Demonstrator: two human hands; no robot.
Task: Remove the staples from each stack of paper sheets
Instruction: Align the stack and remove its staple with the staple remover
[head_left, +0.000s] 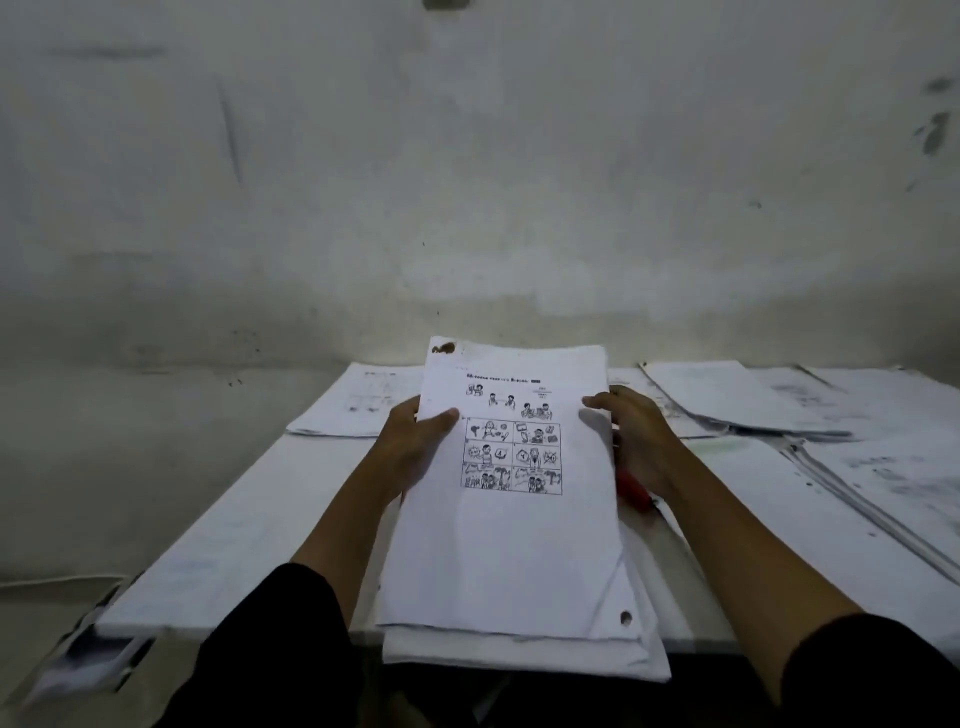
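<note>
The stack of paper sheets (511, 499) is in the middle, held up off the white table (218, 540), close to the person's chest. Its top page has little cartoon pictures in a grid. The top left corner (444, 348) has a brown, rusty-looking stain. That may be where the staple sits, but it is too small to be sure.

The left hand (415, 447) grips the left edge, with the thumb on the top page and the fingers behind. The right hand (636, 441) holds the right edge with its fingers curled round it. The two hands are apart, one on each side, which keeps the floppy stack flat and tilted up so the page faces the person.

A red tool (635, 491) peeks out under the right hand. It could be for pulling staples, but most of it is hidden, and it is hard to tell if the hand holds it.

There are no boxes or trays here. One paper pile (358, 405) lies far left on the table. More paper piles (769, 402) lie on the right.
</note>
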